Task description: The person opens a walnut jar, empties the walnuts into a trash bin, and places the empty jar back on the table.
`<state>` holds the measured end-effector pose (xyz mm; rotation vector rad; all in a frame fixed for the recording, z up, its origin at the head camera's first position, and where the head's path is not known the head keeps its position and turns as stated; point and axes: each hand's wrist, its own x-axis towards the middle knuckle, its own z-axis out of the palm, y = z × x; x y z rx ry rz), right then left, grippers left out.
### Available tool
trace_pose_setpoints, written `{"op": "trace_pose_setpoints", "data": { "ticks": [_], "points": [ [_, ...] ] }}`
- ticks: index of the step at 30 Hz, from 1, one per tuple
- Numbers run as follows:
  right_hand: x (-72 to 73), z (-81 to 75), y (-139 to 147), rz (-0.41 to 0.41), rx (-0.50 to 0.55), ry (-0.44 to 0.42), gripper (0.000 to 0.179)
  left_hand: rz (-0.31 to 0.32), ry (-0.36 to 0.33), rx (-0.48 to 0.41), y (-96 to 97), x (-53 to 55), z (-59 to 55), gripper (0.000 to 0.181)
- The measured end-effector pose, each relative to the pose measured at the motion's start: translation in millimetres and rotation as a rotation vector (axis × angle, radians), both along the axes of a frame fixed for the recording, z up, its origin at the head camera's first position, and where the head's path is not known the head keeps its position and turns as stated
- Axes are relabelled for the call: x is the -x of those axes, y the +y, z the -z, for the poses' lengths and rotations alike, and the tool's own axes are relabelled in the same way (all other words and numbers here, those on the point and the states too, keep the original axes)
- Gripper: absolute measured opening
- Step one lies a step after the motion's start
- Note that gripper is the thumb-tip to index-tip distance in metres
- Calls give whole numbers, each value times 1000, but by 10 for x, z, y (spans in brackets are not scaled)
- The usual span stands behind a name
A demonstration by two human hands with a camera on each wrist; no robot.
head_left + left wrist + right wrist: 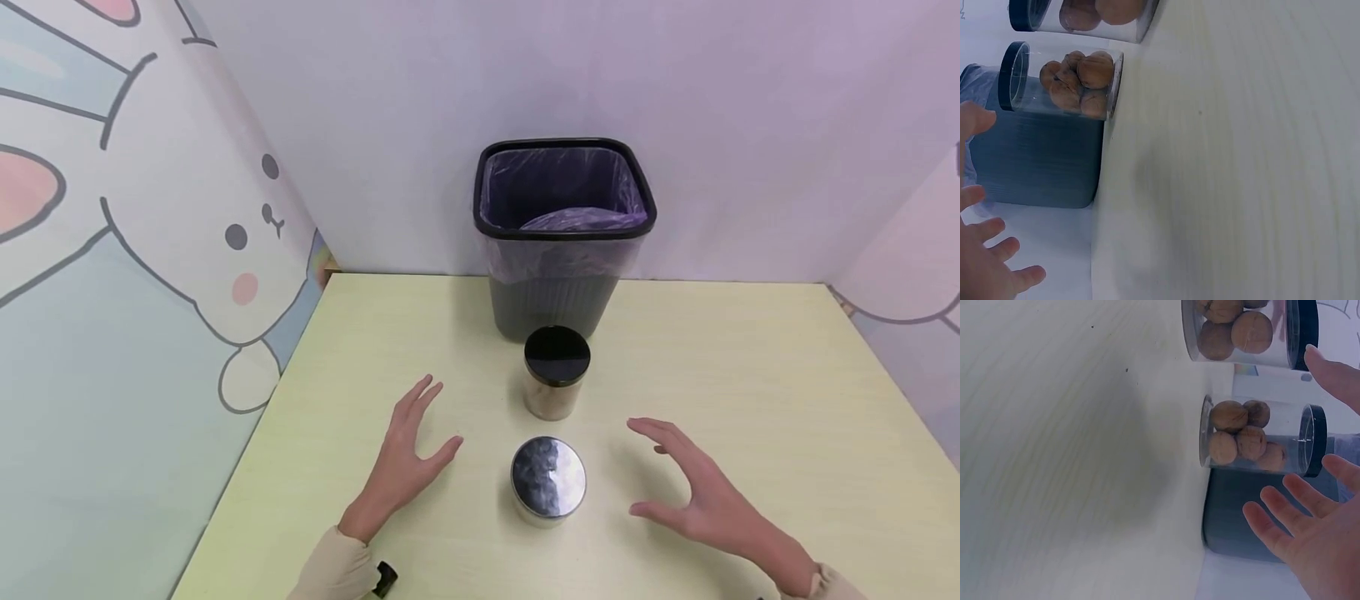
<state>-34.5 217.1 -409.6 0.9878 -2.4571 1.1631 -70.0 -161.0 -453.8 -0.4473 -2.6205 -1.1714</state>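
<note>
Two clear lidded jars of walnuts stand upright, one behind the other. The near jar (548, 483) has a lid that gleams silver in the head view and looks dark in the right wrist view. Behind it stands the far jar (555, 371) with a black lid; its walnuts (1079, 81) show through the wall in the left wrist view. My left hand (405, 458) is to the left of the near jar, fingers spread and holding nothing. On the other side, my right hand (701, 492) has its thumb and fingers apart, also holding nothing. Neither hand touches a jar.
A dark bin (555, 287) with a black rim and a clear plastic liner stands behind the far jar, near the back wall. The pale wooden table (750, 358) meets walls at the back and sides. A cartoon rabbit decorates the left wall (150, 375).
</note>
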Motion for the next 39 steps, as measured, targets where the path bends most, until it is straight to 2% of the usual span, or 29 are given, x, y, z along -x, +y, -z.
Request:
{"op": "trace_pose_setpoints", "data": {
  "ticks": [16,39],
  "points": [
    [3,53,-112,-62,48,-5,87,96,-29,-47,126,-70,-130,69],
    [28,122,-257,-114,76,-5,86,225,-20,-65,305,-126,-274,69]
  ]
}}
